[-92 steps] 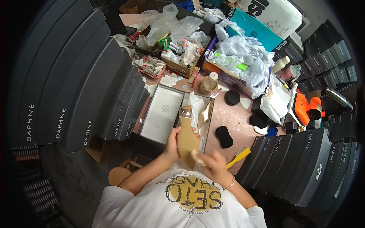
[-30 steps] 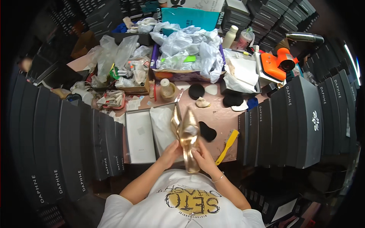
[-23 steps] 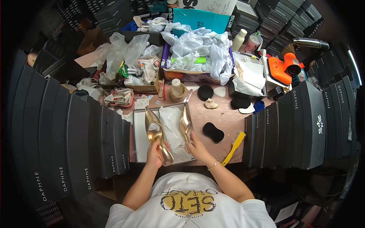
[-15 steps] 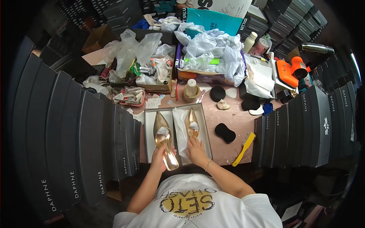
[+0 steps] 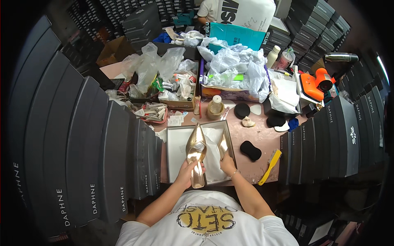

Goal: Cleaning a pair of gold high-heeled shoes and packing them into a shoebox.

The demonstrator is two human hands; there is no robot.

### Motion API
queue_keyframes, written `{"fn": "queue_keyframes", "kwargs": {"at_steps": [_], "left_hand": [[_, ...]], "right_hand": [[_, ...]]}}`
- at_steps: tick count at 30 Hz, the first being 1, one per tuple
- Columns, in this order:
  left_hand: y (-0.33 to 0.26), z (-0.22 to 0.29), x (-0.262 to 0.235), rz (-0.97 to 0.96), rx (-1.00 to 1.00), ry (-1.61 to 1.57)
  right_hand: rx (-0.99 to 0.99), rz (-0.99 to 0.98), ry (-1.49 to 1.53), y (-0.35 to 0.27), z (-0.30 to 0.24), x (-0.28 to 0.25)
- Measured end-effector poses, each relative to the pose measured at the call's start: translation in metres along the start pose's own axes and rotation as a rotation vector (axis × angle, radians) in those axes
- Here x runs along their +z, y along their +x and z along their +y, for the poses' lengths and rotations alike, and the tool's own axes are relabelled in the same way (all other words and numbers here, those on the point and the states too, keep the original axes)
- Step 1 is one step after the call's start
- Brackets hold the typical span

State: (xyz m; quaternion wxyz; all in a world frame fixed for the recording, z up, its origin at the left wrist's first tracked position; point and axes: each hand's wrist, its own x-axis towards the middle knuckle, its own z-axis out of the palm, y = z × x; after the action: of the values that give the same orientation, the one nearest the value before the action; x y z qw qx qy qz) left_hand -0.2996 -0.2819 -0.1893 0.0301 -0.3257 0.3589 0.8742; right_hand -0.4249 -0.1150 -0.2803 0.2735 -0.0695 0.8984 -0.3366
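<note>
In my left hand [image 5: 188, 173], fingers closed round its rear part, is a pointed gold slip-on shoe [image 5: 196, 144], toe facing away from me. It is held above an open grey shoebox piece [image 5: 175, 140] with a pale inside. My right hand [image 5: 228, 165] grips a second gold shoe [image 5: 223, 145], which stands turned on its side along the box's right side. White tissue paper [image 5: 212, 136] lies in the box between the two shoes. My fingers hide the back end of the second shoe.
Stacked dark shoeboxes wall in the left [image 5: 88, 143] and right [image 5: 324, 139]. Right of the box lie a black sponge [image 5: 250, 151] and a yellow-handled brush [image 5: 270, 167]. Beyond stand a bottle in a cup [image 5: 216, 107] and a carton of crumpled plastic [image 5: 236, 65]. A person's sleeve [image 5: 208, 10] shows behind.
The left-hand shoe has moved right within the box, toward the tissue. The right-hand shoe has turned onto its side and shifted to the box's right side. The whole view has shifted slightly.
</note>
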Motion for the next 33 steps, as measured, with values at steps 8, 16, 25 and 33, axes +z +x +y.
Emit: {"fn": "queue_keyframes", "kwargs": {"at_steps": [8,16,25,33], "left_hand": [[-0.011,0.031,0.025,0.026,0.067,0.072],[-0.022,0.008,0.065,-0.547,-0.202,-0.553],[-0.015,-0.038,0.091,-0.720,-0.431,-0.948],[-0.009,-0.044,0.106,-0.677,-0.502,-0.994]], "right_hand": [[-0.558,0.265,-0.010,-0.054,-0.047,-0.102],[-0.054,-0.561,1.371,-0.084,-0.044,-0.156],[0.064,-0.572,1.529,-0.106,-0.026,-0.124],[-0.029,-0.454,1.452,-0.111,-0.022,-0.144]]}}
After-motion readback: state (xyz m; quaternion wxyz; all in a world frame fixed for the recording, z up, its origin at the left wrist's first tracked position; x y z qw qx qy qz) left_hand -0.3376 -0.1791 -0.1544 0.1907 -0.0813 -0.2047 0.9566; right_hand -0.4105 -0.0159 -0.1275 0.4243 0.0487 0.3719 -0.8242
